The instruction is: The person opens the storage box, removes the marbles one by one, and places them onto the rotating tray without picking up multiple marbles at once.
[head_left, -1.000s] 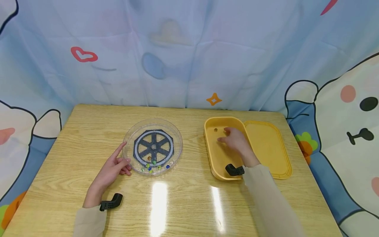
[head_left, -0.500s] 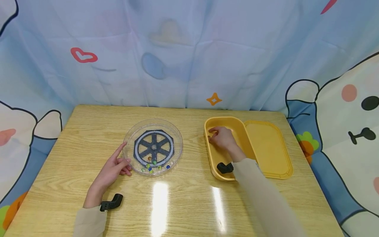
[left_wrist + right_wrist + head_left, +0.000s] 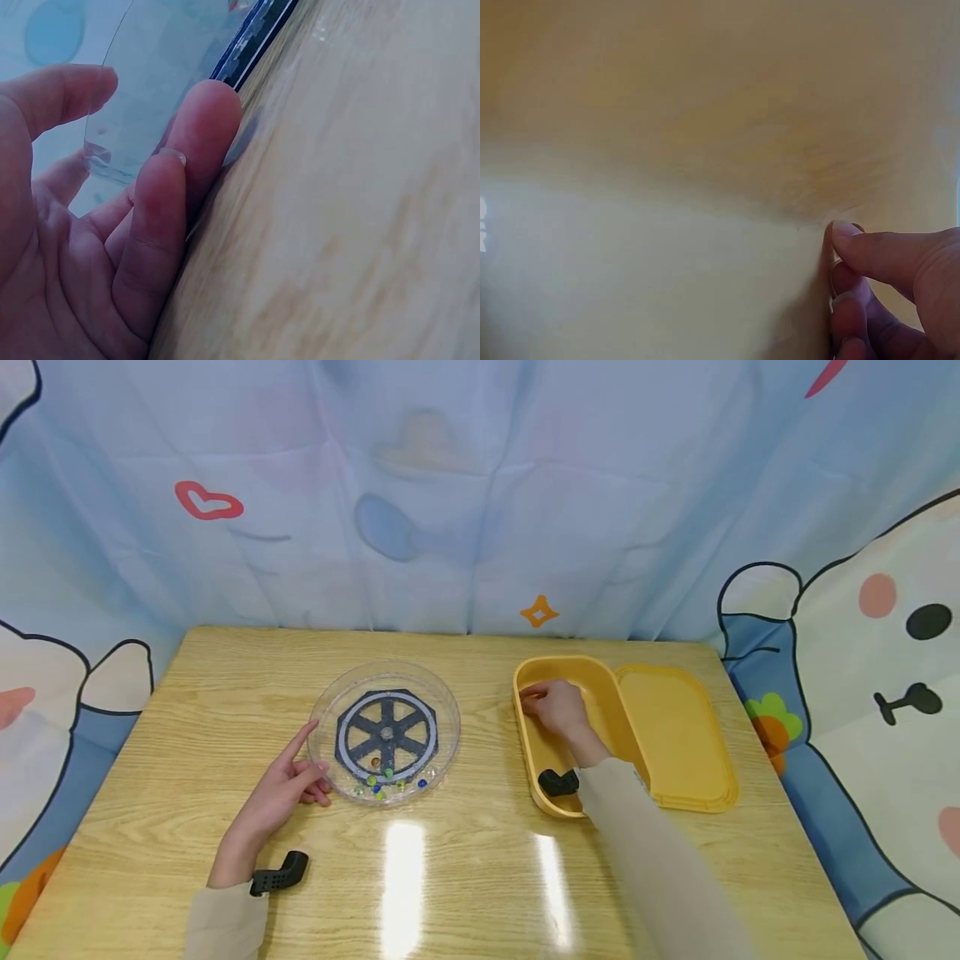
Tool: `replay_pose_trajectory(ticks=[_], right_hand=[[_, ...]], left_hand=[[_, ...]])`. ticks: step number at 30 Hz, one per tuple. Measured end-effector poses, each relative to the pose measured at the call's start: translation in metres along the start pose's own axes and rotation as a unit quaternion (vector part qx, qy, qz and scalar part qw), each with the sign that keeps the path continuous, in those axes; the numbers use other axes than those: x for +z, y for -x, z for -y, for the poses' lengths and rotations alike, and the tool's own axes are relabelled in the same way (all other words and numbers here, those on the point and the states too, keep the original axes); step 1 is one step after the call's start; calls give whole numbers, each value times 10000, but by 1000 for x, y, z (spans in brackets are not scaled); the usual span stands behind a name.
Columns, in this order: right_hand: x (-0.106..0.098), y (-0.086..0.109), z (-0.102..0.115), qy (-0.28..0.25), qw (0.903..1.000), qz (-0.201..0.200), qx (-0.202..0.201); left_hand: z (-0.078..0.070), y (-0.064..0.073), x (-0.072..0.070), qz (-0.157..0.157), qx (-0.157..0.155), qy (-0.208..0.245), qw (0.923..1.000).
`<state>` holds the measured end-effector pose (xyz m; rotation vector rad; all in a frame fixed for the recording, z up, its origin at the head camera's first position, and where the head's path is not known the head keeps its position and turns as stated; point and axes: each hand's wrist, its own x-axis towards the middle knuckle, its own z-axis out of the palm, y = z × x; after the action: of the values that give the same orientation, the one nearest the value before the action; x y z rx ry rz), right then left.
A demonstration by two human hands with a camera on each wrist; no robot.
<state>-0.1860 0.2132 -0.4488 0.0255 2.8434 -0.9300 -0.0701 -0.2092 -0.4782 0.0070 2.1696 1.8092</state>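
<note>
A clear round dish [image 3: 454,714] lies on the left of the table with several small glass marbles [image 3: 372,780], green, blue and amber, near its front side. A dark spoked wheel pattern [image 3: 387,732] shows at its bottom. My left hand [image 3: 281,789] touches the dish's outer left side, index finger straight along the rim and the lower fingers bent near the table. My right hand [image 3: 561,708] reaches into the yellow bin [image 3: 556,810], fingertips against its left wall. It pinches an amber marble, mostly hidden; a brown glassy edge shows behind the thumb [image 3: 889,255].
A yellow lid [image 3: 678,735] lies flat against the bin's right side. Behind the wooden table [image 3: 480,877] hangs a light-blue patterned curtain [image 3: 450,527]. A black wrist camera [image 3: 558,782] on the right arm overlaps the bin's front part.
My right hand has moved left inside the bin to its left wall, and its fingers have come together on the amber marble. The left hand and the dish stay in place.
</note>
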Motion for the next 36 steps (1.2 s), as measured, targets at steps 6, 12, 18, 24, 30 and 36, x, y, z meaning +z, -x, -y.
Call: replay_pose_trajectory(ticks=[6, 12, 18, 24, 30, 36], right_hand=[[-3, -2, 0, 45, 10000, -35, 39], [-8, -6, -3, -29, 9996, -37, 275], [-10, -7, -5, -106, 9994, -29, 342], [-16, -3, -6, -247, 9990, -103, 367], [-25, 2, 2, -401, 9983, -408, 124], [-28, 18, 28, -605, 9938, -869, -334]], left_hand=[[-2, -1, 0, -12, 26, -29, 10000], [-3, -3, 1, 8, 28, 79, 10000], [-3, -3, 1, -19, 29, 44, 10000], [-3, -3, 0, 19, 48, 73, 10000], [-1, -2, 0, -23, 85, 67, 9999], [3, 0, 1, 3, 49, 118, 9999]])
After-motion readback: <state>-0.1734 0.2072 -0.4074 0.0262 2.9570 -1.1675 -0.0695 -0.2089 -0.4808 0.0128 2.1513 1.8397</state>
